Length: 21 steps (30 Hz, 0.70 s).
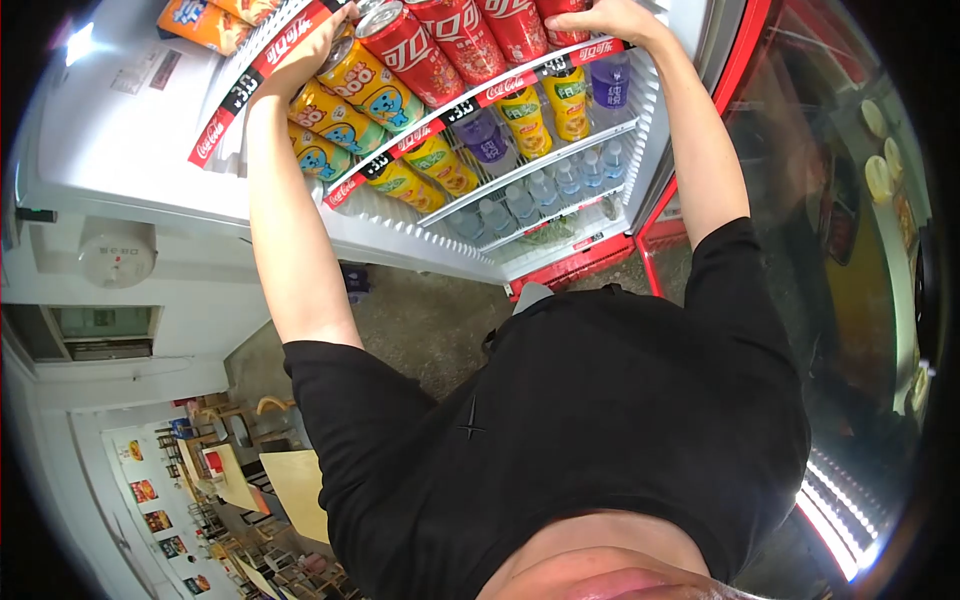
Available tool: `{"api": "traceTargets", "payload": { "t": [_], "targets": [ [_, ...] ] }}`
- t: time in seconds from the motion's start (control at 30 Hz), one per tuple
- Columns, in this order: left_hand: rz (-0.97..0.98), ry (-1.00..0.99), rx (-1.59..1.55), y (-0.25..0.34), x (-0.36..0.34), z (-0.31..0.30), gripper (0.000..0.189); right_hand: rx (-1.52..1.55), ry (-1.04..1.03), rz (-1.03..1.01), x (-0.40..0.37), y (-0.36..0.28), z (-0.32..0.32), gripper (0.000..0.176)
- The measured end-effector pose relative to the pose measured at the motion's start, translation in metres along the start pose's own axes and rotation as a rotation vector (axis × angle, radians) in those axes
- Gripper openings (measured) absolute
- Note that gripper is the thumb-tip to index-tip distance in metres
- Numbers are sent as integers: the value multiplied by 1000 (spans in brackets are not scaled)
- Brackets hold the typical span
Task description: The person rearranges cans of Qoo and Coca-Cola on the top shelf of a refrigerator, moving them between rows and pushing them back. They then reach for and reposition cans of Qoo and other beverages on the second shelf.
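Observation:
My left hand (318, 48) reaches over the shelf edge beside the yellow cans (372, 85) with blue cartoon figures. Its fingertips are at the can tops, partly cut off by the upper frame edge. At the right end of the same shelf, my right hand (604, 20) is closed about the last red Coca-Cola can (566, 22), thumb across its front and the other fingers mostly hidden. Between my hands stands a row of red Coca-Cola cans (410, 52), side by side behind the price strip (505, 88).
Lower fridge shelves hold yellow bottles (525, 122), purple-labelled bottles (484, 138) and clear water bottles (520, 203). Orange packets (204, 24) lie on the upper shelf. The red-framed glass door (800, 150) stands open at my right. Tables (296, 490) are behind me on the left.

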<state>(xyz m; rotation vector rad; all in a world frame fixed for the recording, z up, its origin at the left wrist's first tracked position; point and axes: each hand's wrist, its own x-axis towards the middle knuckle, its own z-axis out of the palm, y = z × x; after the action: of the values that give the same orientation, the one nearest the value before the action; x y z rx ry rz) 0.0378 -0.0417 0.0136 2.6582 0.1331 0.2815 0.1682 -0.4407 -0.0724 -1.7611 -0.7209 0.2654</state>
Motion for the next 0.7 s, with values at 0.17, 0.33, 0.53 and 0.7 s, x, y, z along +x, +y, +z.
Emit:
{"api": "traceTargets", "payload": {
  "t": [0.17, 0.33, 0.53, 0.7],
  "targets": [
    [-168, 43, 208, 49, -31, 0, 88, 261, -29, 57, -3, 0, 9, 103],
    [-370, 73, 267, 74, -69, -9, 95, 262, -33, 61, 4, 3, 8, 102],
    [-5, 310, 275, 75, -111, 6, 59, 148, -25, -258, 34, 43, -1, 96],
    [390, 539, 215, 64, -158, 25, 41, 388, -11, -234, 47, 68, -4, 93]
  ]
}}
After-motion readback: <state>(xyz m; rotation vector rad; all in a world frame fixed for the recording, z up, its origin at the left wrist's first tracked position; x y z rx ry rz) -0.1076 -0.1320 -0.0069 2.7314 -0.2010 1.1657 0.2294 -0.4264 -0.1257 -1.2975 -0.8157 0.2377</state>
